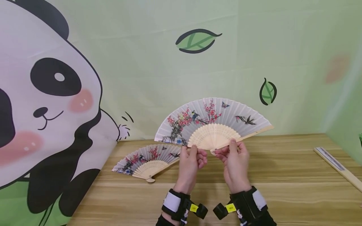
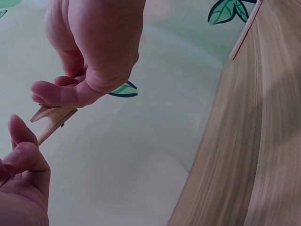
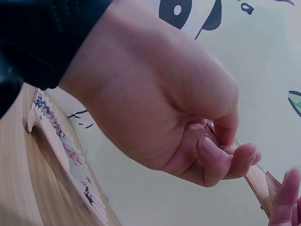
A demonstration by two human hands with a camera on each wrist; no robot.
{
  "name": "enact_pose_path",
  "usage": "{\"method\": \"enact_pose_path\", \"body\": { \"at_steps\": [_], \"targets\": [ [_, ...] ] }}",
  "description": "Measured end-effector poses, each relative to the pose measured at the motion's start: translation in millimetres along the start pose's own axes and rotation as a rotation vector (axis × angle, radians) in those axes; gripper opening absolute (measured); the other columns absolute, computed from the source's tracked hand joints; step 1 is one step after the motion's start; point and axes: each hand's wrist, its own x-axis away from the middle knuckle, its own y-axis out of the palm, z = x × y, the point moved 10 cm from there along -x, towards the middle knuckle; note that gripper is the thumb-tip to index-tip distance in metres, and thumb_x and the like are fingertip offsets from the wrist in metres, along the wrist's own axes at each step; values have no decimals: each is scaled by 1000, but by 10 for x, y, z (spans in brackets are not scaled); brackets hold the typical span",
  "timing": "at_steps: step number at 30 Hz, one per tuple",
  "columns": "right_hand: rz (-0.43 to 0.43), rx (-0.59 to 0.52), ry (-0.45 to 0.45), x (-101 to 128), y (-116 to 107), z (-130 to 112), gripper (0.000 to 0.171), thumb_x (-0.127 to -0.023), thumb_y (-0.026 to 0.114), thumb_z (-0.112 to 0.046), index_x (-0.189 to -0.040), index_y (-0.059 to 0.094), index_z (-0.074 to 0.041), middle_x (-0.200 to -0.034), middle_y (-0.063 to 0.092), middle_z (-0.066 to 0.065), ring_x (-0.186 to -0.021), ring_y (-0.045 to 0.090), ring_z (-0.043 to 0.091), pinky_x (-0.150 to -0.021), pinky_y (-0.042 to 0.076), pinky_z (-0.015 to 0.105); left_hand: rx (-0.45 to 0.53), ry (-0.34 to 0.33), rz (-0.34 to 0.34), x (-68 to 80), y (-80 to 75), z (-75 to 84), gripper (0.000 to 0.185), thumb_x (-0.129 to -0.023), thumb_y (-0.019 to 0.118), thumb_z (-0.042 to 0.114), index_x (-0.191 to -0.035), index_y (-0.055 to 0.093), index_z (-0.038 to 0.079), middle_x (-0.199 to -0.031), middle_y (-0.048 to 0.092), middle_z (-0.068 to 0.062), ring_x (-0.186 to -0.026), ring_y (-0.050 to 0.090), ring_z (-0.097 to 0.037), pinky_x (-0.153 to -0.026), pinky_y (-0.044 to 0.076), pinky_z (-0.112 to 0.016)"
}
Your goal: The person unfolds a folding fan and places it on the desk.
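Note:
In the head view, a spread folding fan point(image 1: 210, 121) is held up above the table, its pale cloth printed with red blossoms, birds and a butterfly. My left hand point(image 1: 188, 166) pinches the lower left side of its wooden ribs point(image 1: 213, 136). On the right, my right hand point(image 1: 237, 166) pinches the ribs near the outer wooden stick. The pivot end point(image 1: 213, 151) shows between the two hands. From the wrist views, the fan appears nearly edge-on, partly covered by fingers. A second spread fan point(image 1: 150, 164) with the same print lies on the table behind my left hand.
A narrow folded fan point(image 1: 337, 166) lies at the right of the wood-grain table point(image 1: 282, 188). Behind the table hangs a pale green backdrop point(image 1: 147, 69) with leaves and a large panda point(image 1: 56, 103) at left.

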Motion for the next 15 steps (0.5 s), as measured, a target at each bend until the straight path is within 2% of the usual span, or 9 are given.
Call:
{"method": "enact_pose_path", "body": {
  "at_steps": [15],
  "targets": [
    [87, -80, -39, 21, -65, -24, 24, -106, 40, -24, -94, 41, -3, -70, 55, 3, -60, 64, 15, -60, 56, 26, 43, 8, -30, 10, 69, -23, 13, -107, 36, 14, -110, 33, 1, -79, 63, -8, -56, 53, -11, -47, 37, -18]
  ]
}}
